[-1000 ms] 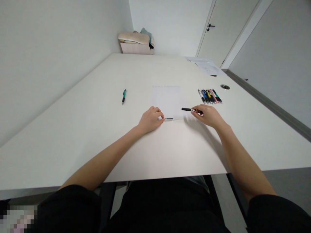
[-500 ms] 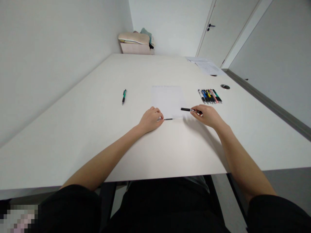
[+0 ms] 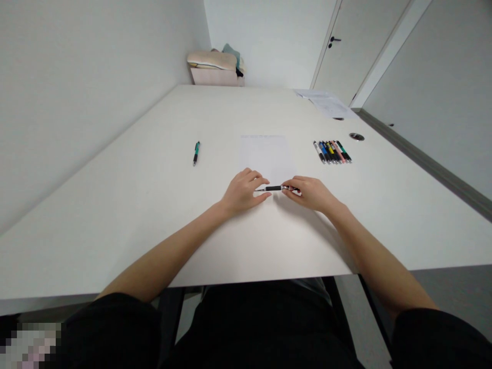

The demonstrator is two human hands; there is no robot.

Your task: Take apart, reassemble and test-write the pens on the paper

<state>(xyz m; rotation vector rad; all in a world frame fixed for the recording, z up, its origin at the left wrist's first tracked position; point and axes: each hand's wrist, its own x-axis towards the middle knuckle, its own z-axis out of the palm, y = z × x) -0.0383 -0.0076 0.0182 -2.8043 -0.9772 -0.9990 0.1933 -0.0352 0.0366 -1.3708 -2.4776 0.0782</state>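
My left hand [image 3: 242,193] and my right hand [image 3: 309,193] meet over the near edge of a white sheet of paper [image 3: 266,155] on the white table [image 3: 154,205]. Between them lies a black pen [image 3: 274,188], held level. My right hand pinches its right end. My left hand's fingertips are curled at its thin left tip. A row of several coloured pens [image 3: 332,152] lies to the right of the paper. A green pen [image 3: 196,152] lies alone to the left.
Loose papers [image 3: 326,104] lie at the table's far right, with a round cable hole [image 3: 356,137] near them. A low cabinet with folded cloth [image 3: 215,66] stands against the far wall. A door [image 3: 357,46] is at the right.
My right hand has moved left and toward me, bringing the black pen body onto the thin piece at my left hand. The two parts now line up as one pen.
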